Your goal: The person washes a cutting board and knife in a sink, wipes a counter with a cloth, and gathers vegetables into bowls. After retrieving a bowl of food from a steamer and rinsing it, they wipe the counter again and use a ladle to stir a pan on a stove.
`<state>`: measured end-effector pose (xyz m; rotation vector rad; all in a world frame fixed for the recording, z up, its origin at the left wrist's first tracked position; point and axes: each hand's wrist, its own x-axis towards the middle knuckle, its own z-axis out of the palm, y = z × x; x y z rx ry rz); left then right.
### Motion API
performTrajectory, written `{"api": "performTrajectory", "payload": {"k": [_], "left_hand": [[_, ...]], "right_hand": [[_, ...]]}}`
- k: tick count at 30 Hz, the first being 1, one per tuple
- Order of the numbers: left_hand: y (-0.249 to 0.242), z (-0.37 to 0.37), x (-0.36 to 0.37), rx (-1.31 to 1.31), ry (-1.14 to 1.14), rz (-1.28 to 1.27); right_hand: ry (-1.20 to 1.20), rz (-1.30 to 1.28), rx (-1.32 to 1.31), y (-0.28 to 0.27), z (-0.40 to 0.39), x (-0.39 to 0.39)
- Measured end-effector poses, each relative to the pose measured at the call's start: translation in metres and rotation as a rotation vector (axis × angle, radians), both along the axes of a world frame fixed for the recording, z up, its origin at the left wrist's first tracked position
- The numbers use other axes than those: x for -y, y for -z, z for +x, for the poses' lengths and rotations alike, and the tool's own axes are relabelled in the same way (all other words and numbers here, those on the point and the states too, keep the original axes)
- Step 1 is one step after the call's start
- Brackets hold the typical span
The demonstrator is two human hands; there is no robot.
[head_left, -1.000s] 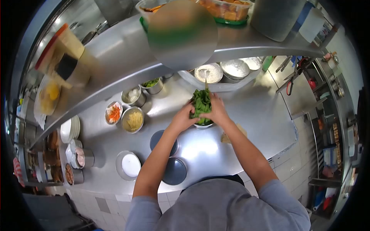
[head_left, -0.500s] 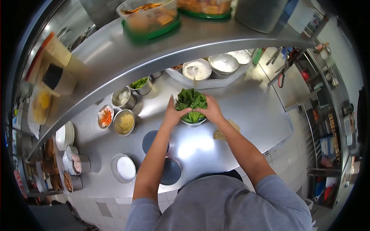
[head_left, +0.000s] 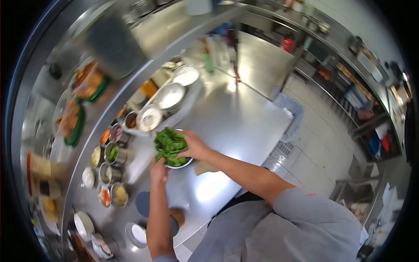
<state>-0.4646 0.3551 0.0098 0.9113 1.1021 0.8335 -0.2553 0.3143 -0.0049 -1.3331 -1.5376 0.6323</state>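
Observation:
Green leafy vegetables (head_left: 169,144) are heaped above a metal bowl (head_left: 185,164) on the steel counter. My left hand (head_left: 159,170) grips the near left side of the leaves, its thumb against them. On the right, my right hand (head_left: 194,146) holds the leaves with its fingers bent around their edge. The leaves hide most of the bowl. A tan cloth (head_left: 205,167) lies beside the bowl, partly under my right forearm.
Metal cups of cut ingredients (head_left: 118,194) line the counter's left. Bowls of white powder (head_left: 170,96) stand in a tray at the back. A raised steel shelf (head_left: 126,89) crosses the left. White plates (head_left: 84,225) are stacked at lower left.
The view has swung to the right and tilted, so the counter appears rotated. Both hands are still on the leaves, and my left hand now sits lower, at their near side.

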Motion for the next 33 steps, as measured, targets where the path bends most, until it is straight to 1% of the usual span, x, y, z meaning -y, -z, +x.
{"api": "performTrajectory", "payload": {"k": [1, 2, 3, 4, 6, 10, 12, 13, 14, 15, 16, 17, 19, 20, 21, 23, 24, 26, 27, 28, 29, 31, 32, 33], "left_hand": [[-0.02, 0.024, 0.011, -0.009, -0.018, 0.013], [-0.04, 0.05, 0.023, -0.019, -0.04, 0.029], [-0.052, 0.077, 0.032, -0.021, -0.011, 0.027], [-0.06, 0.102, 0.041, -0.08, 0.022, 0.078], [-0.08, 0.159, 0.066, -0.178, 0.046, 0.132], [-0.068, 0.261, 0.085, -0.252, 0.109, 0.15], [-0.066, 0.314, 0.1, -0.317, 0.149, 0.16], [-0.066, 0.336, 0.106, -0.332, 0.159, 0.173], [-0.068, 0.358, 0.112, -0.34, 0.22, 0.207], [-0.071, 0.379, 0.115, -0.348, 0.283, 0.243], [-0.073, 0.398, 0.12, -0.405, 0.305, 0.316], [-0.083, 0.419, 0.127, -0.423, 0.325, 0.328], [-0.105, 0.461, 0.141, -0.67, 0.488, 0.669], [-0.105, 0.477, 0.14, -0.722, 0.53, 0.806], [-0.116, 0.497, 0.146, -0.729, 0.542, 0.817], [-0.141, 0.534, 0.163, -1.14, 0.597, 1.059], [-0.153, 0.553, 0.171, -1.144, 0.612, 1.071], [-0.168, 0.587, 0.185, -1.305, 0.603, 1.234], [-0.169, 0.601, 0.187, -1.305, 0.619, 1.244], [-0.171, 0.614, 0.187, -1.335, 0.626, 1.334], [-0.172, 0.625, 0.187, -1.363, 0.631, 1.424], [-0.172, 0.652, 0.191, -1.4, 0.662, 1.462], [-0.171, 0.664, 0.192, -1.468, 0.712, 1.474], [-0.17, 0.675, 0.194, -1.537, 0.762, 1.482]], "right_hand": [[0.044, -0.01, -0.003, -0.012, 0.018, 0.016], [0.088, 0.029, 0.091, -0.03, 0.037, 0.035], [0.123, 0.071, 0.189, -0.045, 0.057, 0.051], [0.141, 0.067, 0.187, -0.054, 0.077, 0.066], [0.246, 0.121, 0.3, -0.063, 0.118, 0.093], [0.319, 0.134, 0.23, -0.049, 0.214, 0.126], [0.367, 0.073, 0.128, -0.042, 0.256, 0.142], [0.379, 0.082, 0.111, -0.039, 0.275, 0.151], [0.414, 0.087, 0.089, -0.037, 0.293, 0.16], [0.451, 0.093, 0.066, -0.034, 0.309, 0.167], [0.49, 0.118, -0.017, -0.031, 0.323, 0.173], [0.511, 0.125, -0.038, -0.026, 0.336, 0.177], [0.632, 0.173, 0.116, -0.017, 0.359, 0.185], [0.654, 0.173, -0.033, -0.02, 0.37, 0.189], [0.667, 0.178, -0.043, -0.022, 0.381, 0.19], [0.738, 0.182, -0.092, -0.023, 0.402, 0.192], [0.753, 0.184, -0.102, -0.025, 0.414, 0.193], [0.729, 0.291, -0.354, -0.028, 0.435, 0.191], [0.712, 0.348, -0.477, -0.029, 0.443, 0.19], [0.695, 0.359, -0.618, -0.031, 0.45, 0.191], [0.708, 0.361, -0.623, -0.028, 0.453, 0.187], [0.673, 0.436, -0.827, -0.02, 0.462, 0.176], [0.827, 0.429, -0.705, -0.021, 0.463, 0.173], [0.836, 0.427, -0.707, -0.02, 0.466, 0.173]]}}
